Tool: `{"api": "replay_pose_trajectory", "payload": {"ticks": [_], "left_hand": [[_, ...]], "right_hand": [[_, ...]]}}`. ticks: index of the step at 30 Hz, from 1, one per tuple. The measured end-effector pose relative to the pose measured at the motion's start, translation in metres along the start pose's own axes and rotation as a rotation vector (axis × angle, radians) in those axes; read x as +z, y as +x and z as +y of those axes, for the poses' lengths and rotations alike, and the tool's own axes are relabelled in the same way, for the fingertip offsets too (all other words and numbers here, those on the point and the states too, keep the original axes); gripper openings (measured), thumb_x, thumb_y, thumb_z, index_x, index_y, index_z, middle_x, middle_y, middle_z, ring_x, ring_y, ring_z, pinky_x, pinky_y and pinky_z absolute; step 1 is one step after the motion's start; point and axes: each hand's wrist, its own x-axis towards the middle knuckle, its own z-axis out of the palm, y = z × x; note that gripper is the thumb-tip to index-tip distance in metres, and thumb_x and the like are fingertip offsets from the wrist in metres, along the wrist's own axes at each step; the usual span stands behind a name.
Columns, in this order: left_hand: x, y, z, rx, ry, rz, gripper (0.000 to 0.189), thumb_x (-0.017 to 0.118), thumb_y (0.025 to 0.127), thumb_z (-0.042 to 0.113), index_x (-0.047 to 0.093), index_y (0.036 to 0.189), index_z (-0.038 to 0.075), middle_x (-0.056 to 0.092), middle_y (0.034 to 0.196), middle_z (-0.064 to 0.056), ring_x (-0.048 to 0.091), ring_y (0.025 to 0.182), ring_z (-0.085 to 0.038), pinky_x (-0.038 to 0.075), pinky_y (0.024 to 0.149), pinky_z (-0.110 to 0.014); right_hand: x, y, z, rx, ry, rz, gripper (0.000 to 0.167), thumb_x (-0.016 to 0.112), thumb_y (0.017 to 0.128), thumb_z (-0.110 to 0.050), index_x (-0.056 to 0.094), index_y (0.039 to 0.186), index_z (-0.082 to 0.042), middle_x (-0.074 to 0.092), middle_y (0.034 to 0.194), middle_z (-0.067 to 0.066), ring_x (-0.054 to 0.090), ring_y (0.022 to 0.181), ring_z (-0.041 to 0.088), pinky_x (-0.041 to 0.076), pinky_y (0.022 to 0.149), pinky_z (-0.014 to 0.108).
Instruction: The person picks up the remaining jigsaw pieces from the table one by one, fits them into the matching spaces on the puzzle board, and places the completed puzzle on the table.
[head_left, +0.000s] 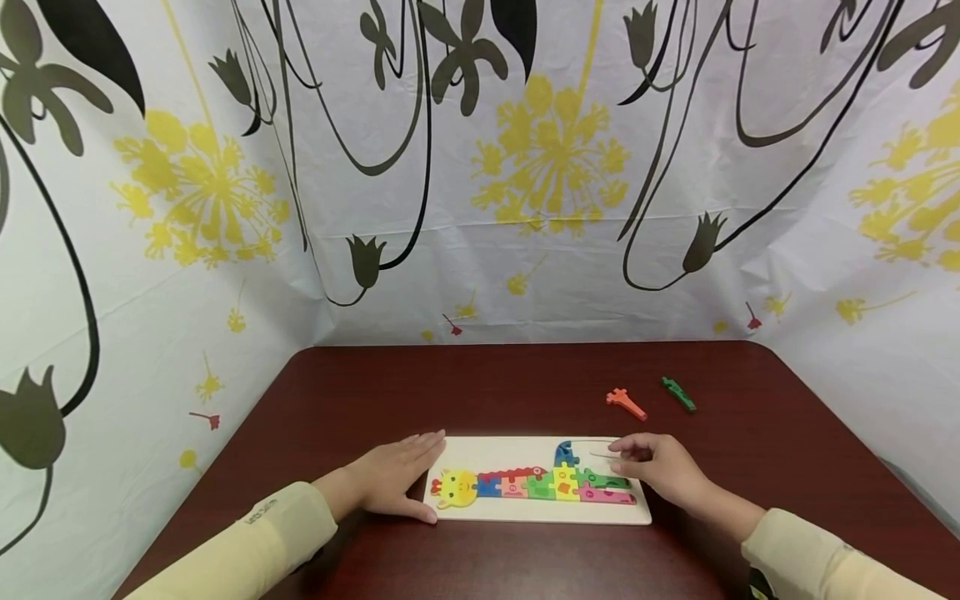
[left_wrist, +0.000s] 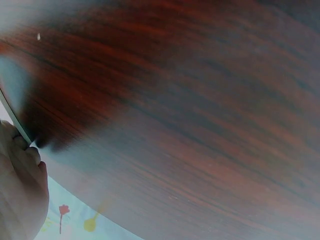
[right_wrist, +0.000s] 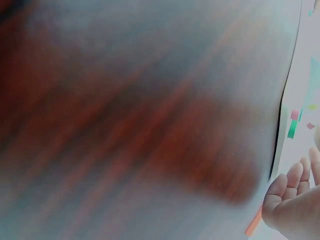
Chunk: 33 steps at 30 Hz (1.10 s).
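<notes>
A pale puzzle board [head_left: 510,512] lies flat on the table, bearing a giraffe of coloured pieces. Its yellow head piece [head_left: 456,488] is at the left, and a blue piece [head_left: 566,454] stands up from the body. At the right lie a green leg piece [head_left: 604,480] and a pink leg piece [head_left: 607,495]. My left hand [head_left: 397,475] rests at the board's left edge, fingers extended, thumb near the lower corner. My right hand [head_left: 663,468] hovers over the upper right corner, fingers loosely bent, thumb apart, no piece visible between them. Its fingers partly hide an outlined slot.
Beyond the board, an orange piece [head_left: 626,403] and a dark green piece [head_left: 678,394] lie loose on the dark wooden table [head_left: 480,383]. A white cloth with floral print [head_left: 555,283] hangs behind the table and along both sides.
</notes>
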Motion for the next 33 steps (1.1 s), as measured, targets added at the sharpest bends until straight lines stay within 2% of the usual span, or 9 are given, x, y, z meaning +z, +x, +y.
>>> {"api": "replay_pose_trajectory", "payload": {"ticks": [6, 12, 19, 26, 33], "left_hand": [[0.001, 0.000, 0.000, 0.000, 0.005, 0.006, 0.109, 0.034, 0.080, 0.085, 0.018, 0.156, 0.008, 0.015, 0.161, -0.007, 0.017, 0.146, -0.021, 0.022, 0.115, -0.041], [0.001, -0.001, 0.000, -0.007, 0.005, 0.003, 0.109, 0.033, 0.080, 0.086, 0.017, 0.156, 0.009, 0.014, 0.161, -0.006, 0.017, 0.146, -0.021, 0.022, 0.115, -0.041], [0.000, 0.000, 0.001, -0.008, 0.006, 0.000, 0.109, 0.034, 0.080, 0.085, 0.017, 0.156, 0.009, 0.014, 0.161, -0.007, 0.016, 0.146, -0.021, 0.022, 0.115, -0.041], [-0.001, 0.000, 0.001, -0.017, 0.005, -0.019, 0.110, 0.033, 0.080, 0.086, 0.016, 0.156, 0.010, 0.013, 0.162, -0.006, 0.015, 0.146, -0.019, 0.021, 0.115, -0.039], [-0.001, -0.001, 0.000, 0.006, 0.018, 0.009, 0.109, 0.032, 0.081, 0.085, 0.018, 0.156, 0.007, 0.015, 0.161, -0.008, 0.017, 0.146, -0.022, 0.023, 0.114, -0.040]], "right_hand": [[-0.008, 0.008, 0.002, 0.023, 0.033, 0.049, 0.032, 0.078, 0.084, -0.018, 0.070, 0.110, 0.000, 0.062, 0.088, 0.006, 0.052, 0.079, 0.021, 0.045, 0.057, 0.026], [-0.017, 0.016, 0.006, 0.060, 0.062, 0.086, 0.038, 0.076, 0.086, -0.022, 0.067, 0.115, 0.001, 0.065, 0.096, 0.007, 0.055, 0.086, 0.022, 0.049, 0.065, 0.029], [-0.027, 0.022, 0.010, 0.095, 0.053, 0.127, 0.044, 0.072, 0.089, -0.028, 0.063, 0.120, 0.003, 0.063, 0.102, 0.008, 0.052, 0.089, 0.023, 0.046, 0.067, 0.030], [-0.033, 0.030, 0.010, 0.139, 0.076, 0.166, 0.047, 0.068, 0.093, -0.027, 0.057, 0.127, 0.004, 0.060, 0.110, 0.014, 0.052, 0.095, 0.025, 0.047, 0.070, 0.030], [-0.035, 0.036, 0.014, 0.180, 0.079, 0.207, 0.054, 0.068, 0.093, -0.030, 0.052, 0.132, 0.005, 0.055, 0.118, 0.019, 0.051, 0.102, 0.029, 0.046, 0.074, 0.031]]}}
